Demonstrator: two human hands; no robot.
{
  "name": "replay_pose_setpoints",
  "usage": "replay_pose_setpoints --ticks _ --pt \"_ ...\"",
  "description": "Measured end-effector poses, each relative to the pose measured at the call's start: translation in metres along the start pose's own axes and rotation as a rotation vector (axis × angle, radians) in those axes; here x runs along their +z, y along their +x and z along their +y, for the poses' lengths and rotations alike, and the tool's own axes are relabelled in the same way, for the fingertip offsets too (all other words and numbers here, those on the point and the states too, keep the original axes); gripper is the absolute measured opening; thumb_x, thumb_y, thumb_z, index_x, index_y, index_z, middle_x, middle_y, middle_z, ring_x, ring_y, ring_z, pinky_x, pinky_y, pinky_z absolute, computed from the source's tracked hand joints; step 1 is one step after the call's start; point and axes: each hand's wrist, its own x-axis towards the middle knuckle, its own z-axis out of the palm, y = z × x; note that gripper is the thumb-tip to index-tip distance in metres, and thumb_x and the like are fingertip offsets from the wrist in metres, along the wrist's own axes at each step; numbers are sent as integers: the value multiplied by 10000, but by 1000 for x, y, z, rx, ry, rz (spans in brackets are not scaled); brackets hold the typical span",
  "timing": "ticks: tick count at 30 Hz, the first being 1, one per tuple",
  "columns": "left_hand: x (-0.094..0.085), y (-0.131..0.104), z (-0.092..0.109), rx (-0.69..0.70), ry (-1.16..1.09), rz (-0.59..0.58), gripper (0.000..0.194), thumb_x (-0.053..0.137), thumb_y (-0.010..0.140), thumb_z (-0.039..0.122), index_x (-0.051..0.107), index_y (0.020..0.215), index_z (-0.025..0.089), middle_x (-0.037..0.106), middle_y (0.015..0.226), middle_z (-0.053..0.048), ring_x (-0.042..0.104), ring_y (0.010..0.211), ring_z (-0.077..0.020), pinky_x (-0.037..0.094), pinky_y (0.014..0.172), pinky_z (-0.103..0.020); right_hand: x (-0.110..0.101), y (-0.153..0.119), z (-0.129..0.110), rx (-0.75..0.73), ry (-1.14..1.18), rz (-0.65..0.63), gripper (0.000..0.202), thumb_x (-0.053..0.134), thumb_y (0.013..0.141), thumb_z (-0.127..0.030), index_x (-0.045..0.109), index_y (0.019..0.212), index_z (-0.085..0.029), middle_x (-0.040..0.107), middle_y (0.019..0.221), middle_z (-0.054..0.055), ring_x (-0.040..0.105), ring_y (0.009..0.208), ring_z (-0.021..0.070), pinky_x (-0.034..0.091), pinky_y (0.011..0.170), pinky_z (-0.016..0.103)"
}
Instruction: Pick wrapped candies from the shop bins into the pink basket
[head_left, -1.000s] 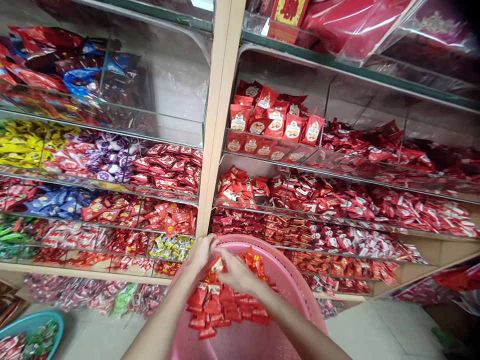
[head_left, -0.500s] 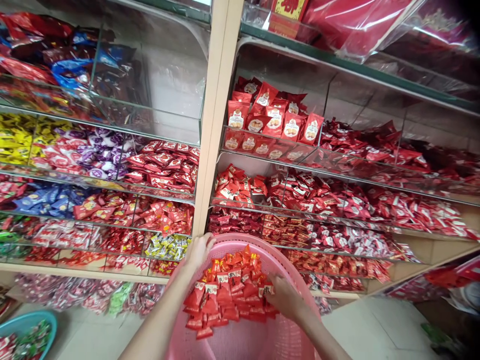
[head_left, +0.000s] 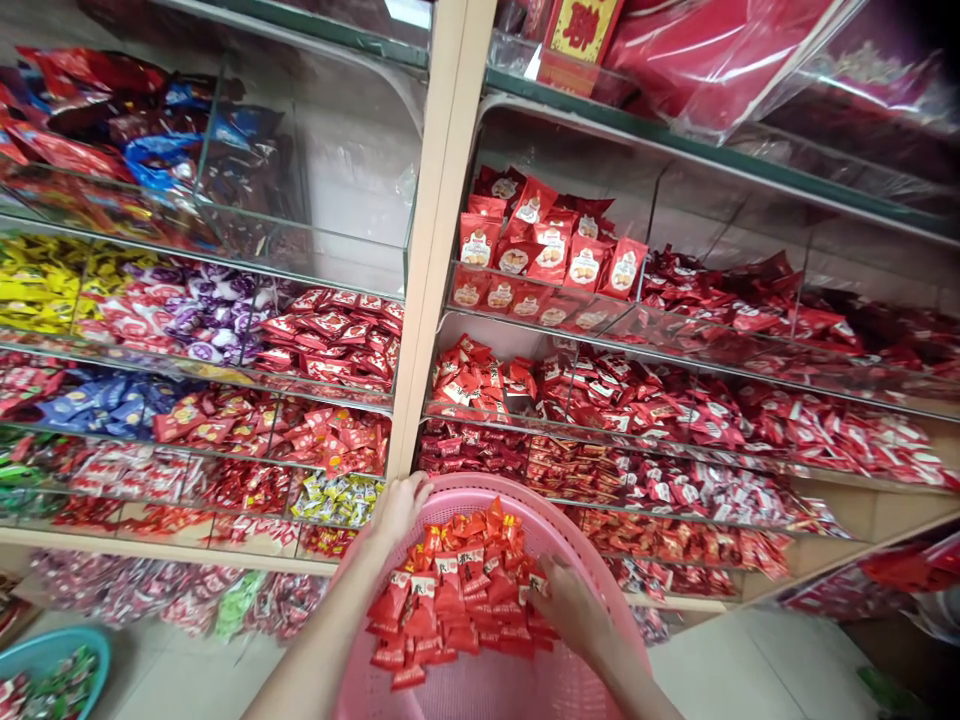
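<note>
A round pink plastic basket (head_left: 600, 580) stands at the bottom centre, tilted toward the camera. Many small red candy packets (head_left: 450, 595) with white labels lie inside it. My left hand (head_left: 401, 510) is closed over the basket's upper left rim. Inside the basket, my right hand (head_left: 562, 600) touches the right edge of the packet pile, its fingers curled around a packet with a white label. Part of those fingertips is blurred among the wrappers.
Glass-fronted shelves of wrapped sweets rise ahead, split by a pale wooden post (head_left: 442, 190). Red biscuit packets (head_left: 551, 245) fill an upper right bin. A teal basin (head_left: 94, 660) sits at the lower left on the tiled floor (head_left: 195, 680). Bagged sweets lie under the shelves.
The view has shifted slightly, so the shelves and basket sit a little lower. My left hand stays on the rim. My right hand remains at the pile's right side, fingers a little more curled.
</note>
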Motion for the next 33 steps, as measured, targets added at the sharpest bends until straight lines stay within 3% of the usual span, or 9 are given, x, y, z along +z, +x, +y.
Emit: replay_pose_setpoints --ticks 7,12,15,17,21,25,29,33 --pt "2 0 -3 18 -7 20 330 360 889 446 599 1004 251 680 907 -43 617 833 -165 365 660 -219 -12 1 -8 -26 -159 297 184 406 882 -231 548 977 -162 614 1031 109 644 774 188 417 595 254" --pt "1 0 -2 -1 1 4 335 350 892 447 595 1019 259 682 901 -45 624 845 -168 372 667 -219 -58 16 -29 -165 -104 591 227 397 891 -284 537 1038 -180 609 959 84 615 823 202 439 638 275" --pt "3 0 -3 -17 31 10 342 342 890 454 592 1032 268 683 921 -52 627 850 -185 375 649 -232 -92 35 -50 -348 -19 750 258 375 898 -259 528 1084 -165 606 987 92 573 908 215 441 768 315" --pt "3 1 -3 -21 40 10 349 339 890 457 590 1040 266 682 925 -57 629 852 -194 378 641 -239 -114 52 -66 -486 27 791 259 354 902 -213 545 1070 -166 607 990 89 544 929 213 422 829 332" --pt "2 1 -2 -19 41 5 351 347 891 445 592 1054 254 681 928 -64 629 862 -186 384 652 -233 -152 97 -92 -676 29 710 306 358 863 -98 561 1083 -167 596 1022 86 509 952 198 406 854 318" --pt "0 0 0 -40 47 -6 341 363 888 432 593 1069 258 677 953 -67 623 880 -181 390 678 -230 -177 145 -110 -755 -72 497 422 392 783 -4 555 1132 -177 553 1112 82 495 1017 182 382 877 292" --pt "-2 -1 -1 -33 30 -11 332 363 885 441 598 1032 258 682 924 -60 631 864 -188 380 651 -232 -179 179 -126 -757 -182 258 508 481 693 21 575 1147 -189 515 1154 110 500 1030 216 386 855 310" --pt "-4 -2 -1 -32 -5 -17 334 361 886 445 594 1032 254 683 901 -54 632 831 -178 367 629 -226 -169 194 -134 -746 -174 212 525 570 640 15 607 1112 -212 524 1093 96 508 1010 219 391 845 303"
